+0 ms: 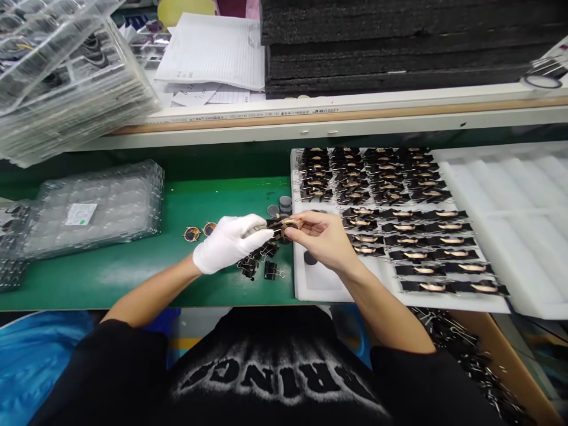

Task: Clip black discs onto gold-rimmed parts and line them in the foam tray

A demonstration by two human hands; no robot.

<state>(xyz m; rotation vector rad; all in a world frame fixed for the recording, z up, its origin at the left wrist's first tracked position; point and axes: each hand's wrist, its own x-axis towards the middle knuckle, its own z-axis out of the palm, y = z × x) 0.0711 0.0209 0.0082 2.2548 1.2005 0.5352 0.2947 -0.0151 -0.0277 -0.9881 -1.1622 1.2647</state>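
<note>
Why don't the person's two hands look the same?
The left hand wears a white glove, but the right hand is bare. The left hand pinches a black clip, while the right hand holds a gold-rimmed watch case. Both hands have fingers pinched, close together.

From my remote feed I take this for a watch-assembly workshop: the green bench [222,198] bears rows of clipped watch cases [404,228] and stacked clear trays [106,207], with a carton [519,367] of binder clips [481,364] below its near edge.
</note>
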